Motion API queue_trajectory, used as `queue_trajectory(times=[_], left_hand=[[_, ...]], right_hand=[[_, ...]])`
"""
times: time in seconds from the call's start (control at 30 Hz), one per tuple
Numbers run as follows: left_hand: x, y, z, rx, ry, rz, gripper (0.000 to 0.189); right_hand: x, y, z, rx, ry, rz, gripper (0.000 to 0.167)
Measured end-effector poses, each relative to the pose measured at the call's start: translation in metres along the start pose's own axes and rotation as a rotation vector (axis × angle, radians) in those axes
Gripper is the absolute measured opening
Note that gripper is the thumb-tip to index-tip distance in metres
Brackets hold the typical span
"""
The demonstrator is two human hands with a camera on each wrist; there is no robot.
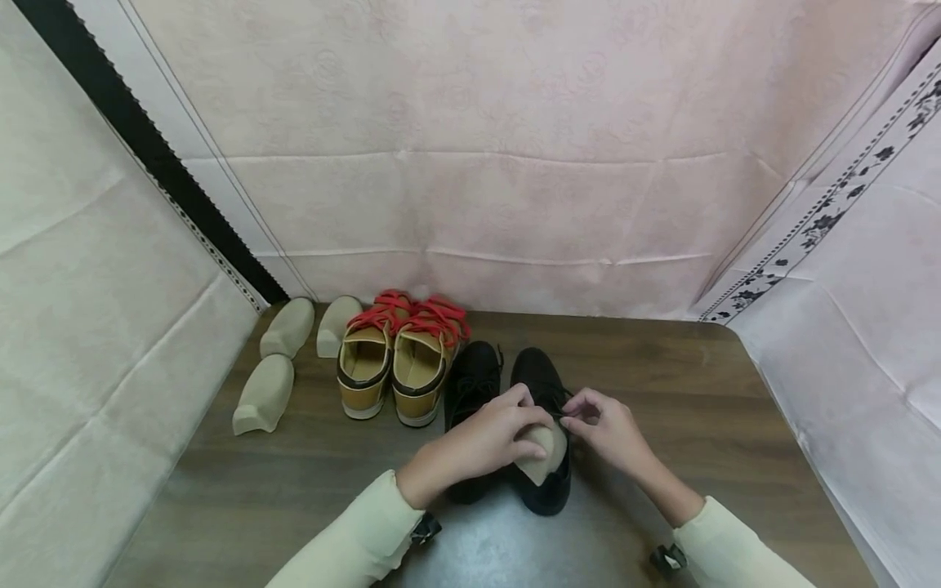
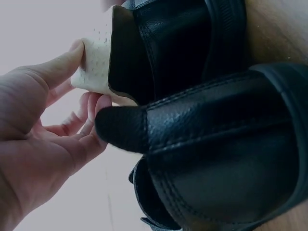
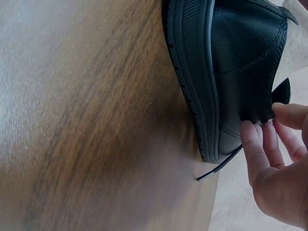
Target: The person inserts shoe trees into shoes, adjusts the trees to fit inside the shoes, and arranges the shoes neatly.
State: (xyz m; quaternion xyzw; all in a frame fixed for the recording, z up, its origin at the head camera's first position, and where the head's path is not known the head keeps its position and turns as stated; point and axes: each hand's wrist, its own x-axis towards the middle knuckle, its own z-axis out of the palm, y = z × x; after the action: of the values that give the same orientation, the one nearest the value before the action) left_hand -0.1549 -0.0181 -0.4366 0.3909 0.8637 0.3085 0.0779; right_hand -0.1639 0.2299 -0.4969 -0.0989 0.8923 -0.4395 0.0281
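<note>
A pair of black lace-up shoes stands on the wooden table with toes away from me. A beige shoe insert [image 1: 542, 459] with small holes sits in the opening of the right black shoe [image 1: 535, 369]. My left hand [image 1: 494, 437] holds that insert, the thumb on its top in the left wrist view. On the shoe's right side, my right hand [image 1: 608, 429] pinches the edge of the upper by the laces, thumb inside and fingers outside in the right wrist view. A loose lace end [image 3: 219, 168] hangs beside it. My left forearm partly covers the left black shoe [image 1: 474, 380].
Left of the black shoes stand two tan shoes [image 1: 417, 400] with red laces [image 1: 441, 317]. Further left lie beige shoe inserts [image 1: 265, 394], three in all. A pale cloth wall [image 1: 470, 204] rises along the table's back edge, with more cloth at both sides.
</note>
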Motion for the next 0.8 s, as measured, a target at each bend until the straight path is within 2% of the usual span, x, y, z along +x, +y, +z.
queue_trajectory(times=[0.53, 0.8], left_hand=[[0.010, 0.003, 0.009, 0.023, 0.074, -0.067, 0.034], [0.015, 0.002, 0.019, 0.036, 0.103, -0.104, 0.034]], right_hand=[[0.002, 0.001, -0.002, -0.016, -0.001, 0.027, 0.011], [0.003, 0.000, -0.001, -0.024, 0.005, 0.018, 0.011]])
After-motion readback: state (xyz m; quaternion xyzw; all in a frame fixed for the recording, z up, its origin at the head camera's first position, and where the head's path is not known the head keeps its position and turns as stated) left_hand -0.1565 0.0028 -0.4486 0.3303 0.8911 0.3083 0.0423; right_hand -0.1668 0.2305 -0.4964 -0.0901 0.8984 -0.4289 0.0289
